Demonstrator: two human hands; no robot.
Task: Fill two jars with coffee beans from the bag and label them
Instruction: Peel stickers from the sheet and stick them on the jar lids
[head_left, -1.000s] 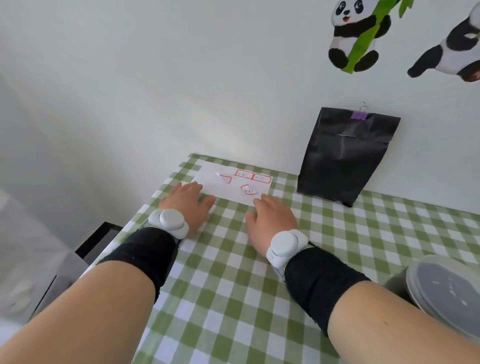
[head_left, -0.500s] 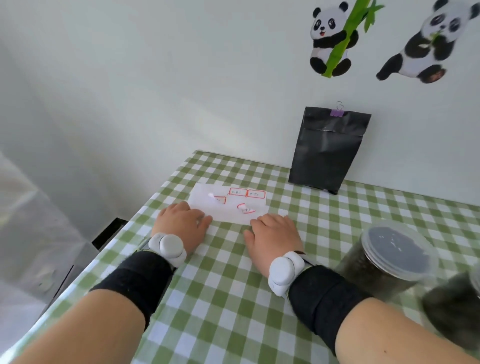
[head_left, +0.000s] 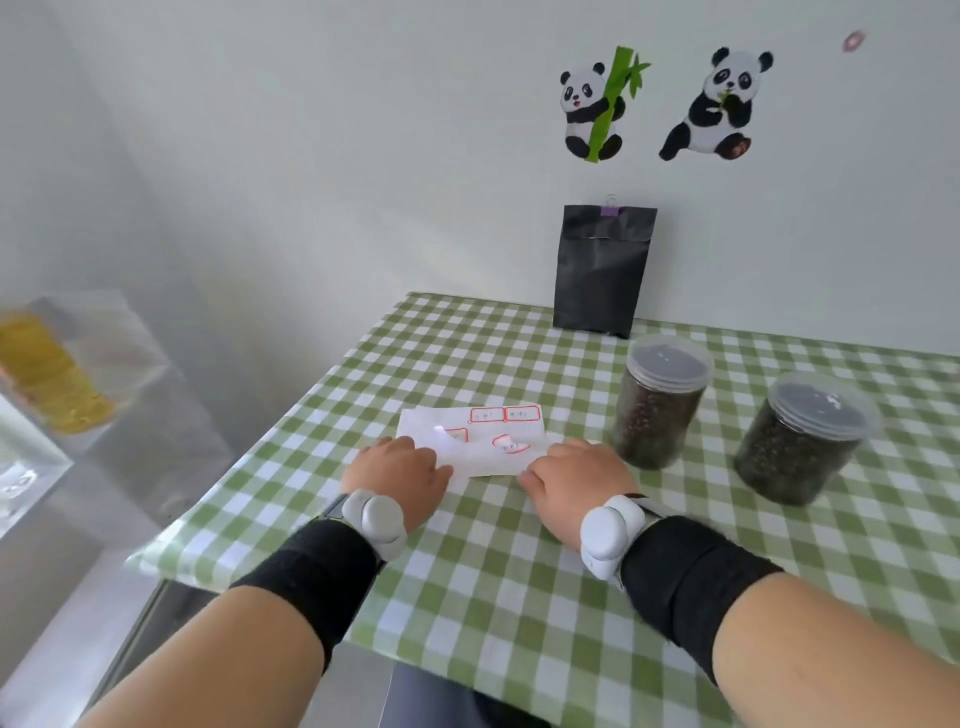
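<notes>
surface (head_left: 519, 597) seen in green-and-white check | far edge: black bag (head_left: 602, 270) stood upright against wall | right half: far jar (head_left: 657, 410), near jar (head_left: 800, 447), both lidded, dark-filled, set apart | centre: label sheet (head_left: 483, 441) laid flat

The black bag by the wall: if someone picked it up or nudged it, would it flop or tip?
The black bag looks flat and slightly creased, so it would probably bend rather than stay stiff. It stands tall on a narrow base against the wall, so a nudge could tip it.
</notes>
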